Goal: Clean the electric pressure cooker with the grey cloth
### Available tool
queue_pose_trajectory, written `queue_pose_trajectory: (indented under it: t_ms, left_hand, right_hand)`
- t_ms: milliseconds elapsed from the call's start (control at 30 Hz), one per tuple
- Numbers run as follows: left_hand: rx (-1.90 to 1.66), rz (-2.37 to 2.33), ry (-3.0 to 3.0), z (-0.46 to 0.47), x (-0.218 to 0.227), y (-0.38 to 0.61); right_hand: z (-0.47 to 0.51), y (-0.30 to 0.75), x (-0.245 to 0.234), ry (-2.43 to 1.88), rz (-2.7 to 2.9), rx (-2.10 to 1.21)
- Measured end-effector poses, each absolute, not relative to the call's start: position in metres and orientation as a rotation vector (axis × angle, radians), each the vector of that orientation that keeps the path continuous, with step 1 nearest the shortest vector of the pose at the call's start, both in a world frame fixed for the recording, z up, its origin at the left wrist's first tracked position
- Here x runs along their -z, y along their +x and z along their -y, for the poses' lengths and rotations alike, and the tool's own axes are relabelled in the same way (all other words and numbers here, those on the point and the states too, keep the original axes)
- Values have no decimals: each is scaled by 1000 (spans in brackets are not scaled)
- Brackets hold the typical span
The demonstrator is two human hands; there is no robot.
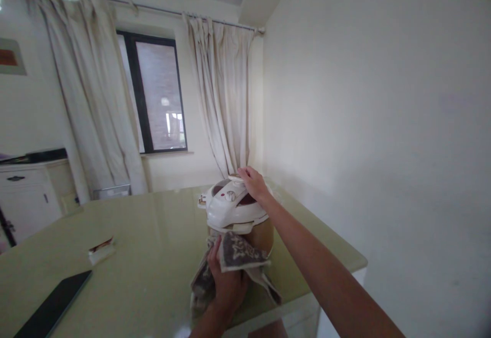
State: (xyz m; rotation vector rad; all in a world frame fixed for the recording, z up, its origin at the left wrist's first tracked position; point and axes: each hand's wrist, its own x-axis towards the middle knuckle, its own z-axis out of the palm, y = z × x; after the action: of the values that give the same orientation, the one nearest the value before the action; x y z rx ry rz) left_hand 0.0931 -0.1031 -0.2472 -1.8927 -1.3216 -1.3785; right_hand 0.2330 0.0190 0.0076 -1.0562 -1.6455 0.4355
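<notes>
An electric pressure cooker with a white lid (226, 212) and a tan body (263, 235) stands on the table near its right edge. My right hand (252, 182) reaches over it, fingers closed around the handle (235, 177) on top of the lid. Lower down, my left hand (226, 276) grips a bunched grey-and-cream patterned towel (241, 251) against the cooker's front. The cloth hides part of that hand's fingers and the lower front of the cooker. The lid sits on the body, and a round knob shows on its top.
A glossy green tabletop (146, 256) spreads to the left. On it lie a dark flat slab (56, 302) and a small brown-and-white item (101, 247). A white wall (383, 123) runs along the right. Curtains (222, 87), a window (159, 95) and a white cabinet (28, 192) stand behind.
</notes>
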Motion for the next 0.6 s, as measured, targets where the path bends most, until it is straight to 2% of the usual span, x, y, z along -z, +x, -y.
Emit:
queue_pose_trajectory:
  t_ms: [200, 367, 500, 600]
  left_hand:
    - [1077, 829, -2077, 79, 256, 156]
    - [890, 991, -2584, 74, 235, 193]
    - [816, 809, -3013, 97, 187, 151]
    - [810, 847, -3015, 114, 171, 96]
  right_hand:
    - [-18, 236, -6, -1043, 1653, -427]
    - [-16, 240, -2, -1021, 1669, -415]
    - [-15, 244, -3, -938, 1606, -412]
    - [-8, 246, -5, -820, 1527, -368]
